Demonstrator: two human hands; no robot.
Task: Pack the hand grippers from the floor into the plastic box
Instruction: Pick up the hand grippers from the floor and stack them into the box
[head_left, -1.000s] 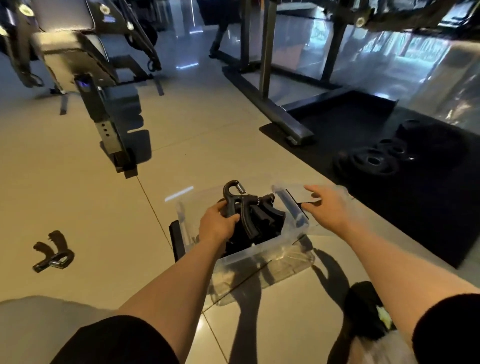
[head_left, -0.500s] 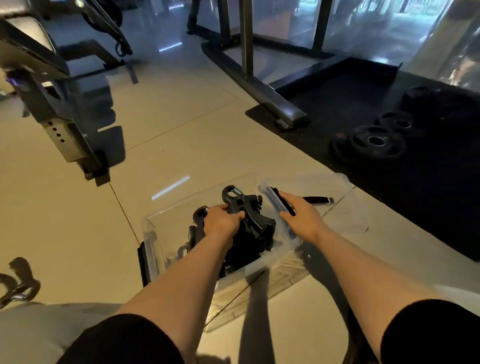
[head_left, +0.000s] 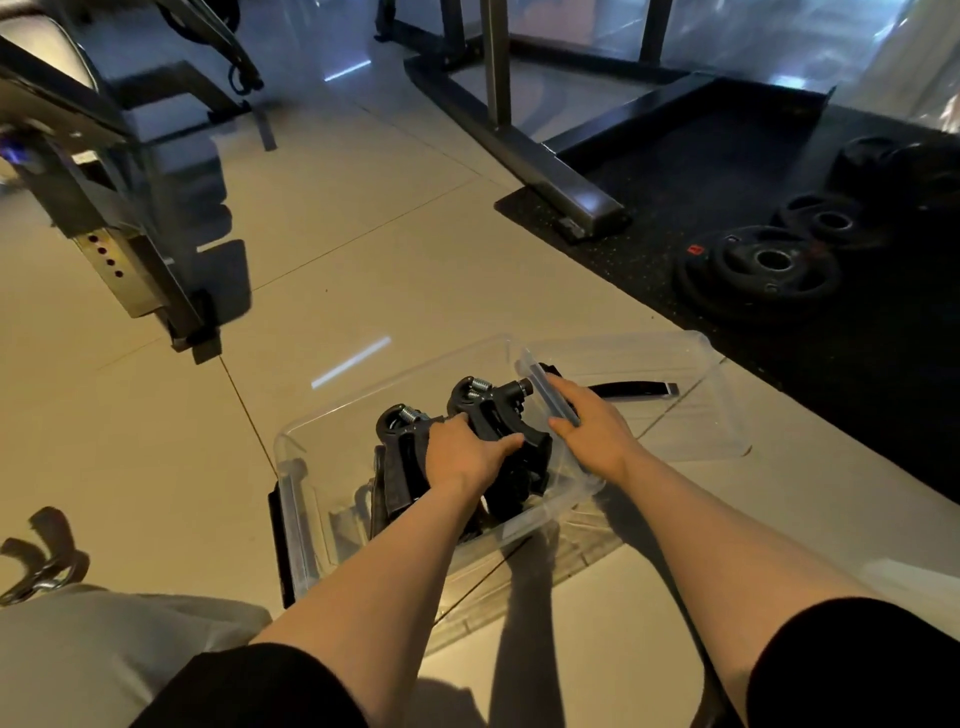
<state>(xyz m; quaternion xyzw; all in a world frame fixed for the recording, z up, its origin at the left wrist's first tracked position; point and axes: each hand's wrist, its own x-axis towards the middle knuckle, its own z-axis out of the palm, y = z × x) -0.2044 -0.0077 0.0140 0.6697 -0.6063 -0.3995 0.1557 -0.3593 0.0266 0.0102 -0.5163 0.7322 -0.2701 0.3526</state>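
Note:
A clear plastic box (head_left: 311, 447) sits on the tiled floor in front of me with several black hand grippers (head_left: 498, 410) piled inside. My left hand (head_left: 462, 452) rests on top of the pile, fingers curled over a gripper's handles. My right hand (head_left: 592, 431) grips the box's right rim. The clear lid (head_left: 691, 410) lies flat just right of the box, with a black strap on it. One more black hand gripper (head_left: 41, 556) lies on the floor at the far left.
A weight bench frame (head_left: 130, 234) stands at the left. A steel rack base (head_left: 550, 171) and black rubber mat (head_left: 779, 364) with weight plates (head_left: 769, 265) lie to the right. My grey-trousered knee (head_left: 104, 639) is at the lower left.
My right hand moved from the lid area onto the box's right rim. My left hand pushed the gripper lower into the pile. The view shifted, bringing the box closer.

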